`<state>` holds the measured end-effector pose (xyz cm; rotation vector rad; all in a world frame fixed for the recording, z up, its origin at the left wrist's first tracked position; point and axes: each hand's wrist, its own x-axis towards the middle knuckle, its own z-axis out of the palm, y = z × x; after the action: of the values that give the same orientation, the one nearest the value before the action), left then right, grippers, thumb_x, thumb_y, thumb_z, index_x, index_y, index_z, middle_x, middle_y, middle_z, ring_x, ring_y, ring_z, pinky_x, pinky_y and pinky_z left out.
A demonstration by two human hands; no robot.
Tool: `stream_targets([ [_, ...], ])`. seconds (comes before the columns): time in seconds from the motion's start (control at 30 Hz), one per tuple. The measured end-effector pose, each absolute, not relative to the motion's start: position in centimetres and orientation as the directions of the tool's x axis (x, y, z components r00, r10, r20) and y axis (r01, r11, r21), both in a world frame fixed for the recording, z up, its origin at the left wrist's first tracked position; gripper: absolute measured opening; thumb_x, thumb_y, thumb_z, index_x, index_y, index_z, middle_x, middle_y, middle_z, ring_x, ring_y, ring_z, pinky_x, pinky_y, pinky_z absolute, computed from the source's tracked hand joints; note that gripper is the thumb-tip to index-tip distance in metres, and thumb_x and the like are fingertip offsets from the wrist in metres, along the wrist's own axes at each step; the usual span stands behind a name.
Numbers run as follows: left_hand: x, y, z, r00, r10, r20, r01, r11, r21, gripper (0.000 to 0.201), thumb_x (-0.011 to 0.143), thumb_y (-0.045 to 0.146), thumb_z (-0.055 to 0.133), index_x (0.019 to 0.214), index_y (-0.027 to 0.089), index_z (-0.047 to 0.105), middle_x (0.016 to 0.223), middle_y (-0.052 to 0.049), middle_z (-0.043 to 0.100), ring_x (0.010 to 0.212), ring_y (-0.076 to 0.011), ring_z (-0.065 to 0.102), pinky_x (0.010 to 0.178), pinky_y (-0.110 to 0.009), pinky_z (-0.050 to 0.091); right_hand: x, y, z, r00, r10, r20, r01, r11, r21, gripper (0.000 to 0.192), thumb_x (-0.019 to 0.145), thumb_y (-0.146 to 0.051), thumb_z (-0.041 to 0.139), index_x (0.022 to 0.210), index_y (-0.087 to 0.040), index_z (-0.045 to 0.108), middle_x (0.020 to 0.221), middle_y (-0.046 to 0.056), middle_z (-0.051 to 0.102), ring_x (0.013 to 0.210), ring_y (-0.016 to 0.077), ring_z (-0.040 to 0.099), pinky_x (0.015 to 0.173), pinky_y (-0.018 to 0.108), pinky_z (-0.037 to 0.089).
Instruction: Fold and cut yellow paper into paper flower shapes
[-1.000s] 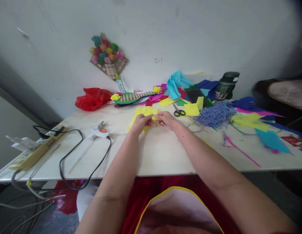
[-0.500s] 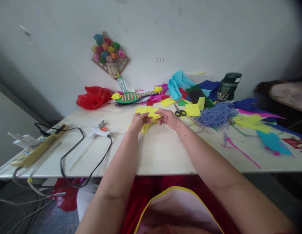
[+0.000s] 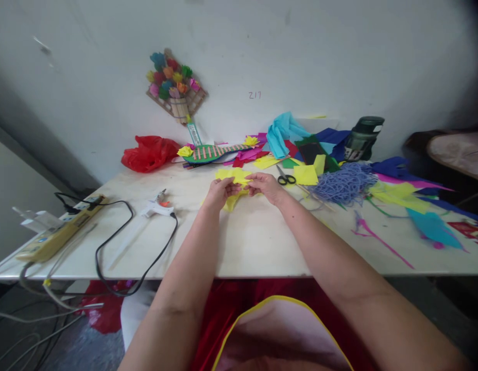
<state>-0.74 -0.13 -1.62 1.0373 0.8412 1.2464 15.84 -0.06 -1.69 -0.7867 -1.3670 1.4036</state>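
Note:
Between my two hands is a piece of yellow crepe paper (image 3: 236, 174), held just above the table. The fingers of my left hand (image 3: 220, 193) pinch its left side. On the right side, my right hand (image 3: 265, 186) grips it between thumb and fingers. More yellow paper (image 3: 232, 203) shows beneath and behind the hands, partly hidden by them. Black-handled scissors (image 3: 286, 179) lie just right of my right hand, beside a yellow paper square (image 3: 305, 174).
A white glue gun (image 3: 156, 208) with a black cord lies left, near a power strip (image 3: 61, 232). Behind are a red plastic bag (image 3: 149, 153) and a green craft piece with yellow flowers (image 3: 216, 152). Blue-purple string (image 3: 343, 184), coloured paper and a dark green bottle (image 3: 363, 139) stand right.
Both hands keep their hold on the yellow paper in nearly the same place. Only slight finger movement shows, and the view has shifted a little.

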Motion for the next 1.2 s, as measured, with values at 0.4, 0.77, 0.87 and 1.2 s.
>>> stream_targets([
  [0.4,-0.2,0.0,-1.4,0.092,0.996,-0.002,-0.383,0.037,0.923,0.009,0.07,0.016,0.054,0.074,0.007,0.056,0.062,-0.007,0.064,0.054,-0.011,0.06,0.053,-0.019,0.048,15.6,0.1,-1.9,-0.207,0.942,0.265,-0.258,0.208,-0.943,0.016,0.063,-0.014,0.057,0.079,-0.012,0.061,0.059,0.002,0.064,0.047,0.0101,0.057,0.053,0.026,0.049],
  [0.77,-0.4,0.0,-1.2,0.046,0.996,0.076,-0.32,-0.058,0.946,0.013,0.065,0.016,0.059,0.074,0.008,0.053,0.053,-0.002,0.059,0.055,-0.0133,0.062,0.052,-0.02,0.049,16.6,0.8,-2.0,-0.114,0.97,0.216,-0.288,0.176,-0.941,0.015,0.065,-0.016,0.053,0.077,-0.011,0.059,0.058,0.003,0.063,0.045,0.0107,0.055,0.048,0.025,0.048],
  [0.87,-0.4,-0.1,-1.3,0.059,0.993,0.098,-0.271,-0.078,0.959,0.016,0.064,0.018,0.061,0.075,0.009,0.054,0.053,-0.001,0.058,0.055,-0.0133,0.061,0.053,-0.021,0.049,16.9,1.0,-2.0,-0.114,0.978,0.176,-0.256,0.142,-0.956,0.018,0.069,-0.025,0.055,0.08,-0.011,0.058,0.058,0.003,0.062,0.044,0.0105,0.055,0.044,0.023,0.047],
  [1.2,-0.2,-0.5,-1.5,0.269,0.951,0.153,-0.172,-0.109,0.979,0.022,0.063,0.027,0.062,0.074,0.008,0.059,0.056,-0.005,0.063,0.05,-0.0125,0.059,0.054,-0.023,0.048,16.5,0.0,-1.9,-0.482,0.874,0.059,-0.043,0.044,-0.998,0.033,0.068,-0.044,0.06,0.066,-0.012,0.054,0.043,0.0,0.054,0.033,0.0065,0.043,0.032,0.017,0.034],
])
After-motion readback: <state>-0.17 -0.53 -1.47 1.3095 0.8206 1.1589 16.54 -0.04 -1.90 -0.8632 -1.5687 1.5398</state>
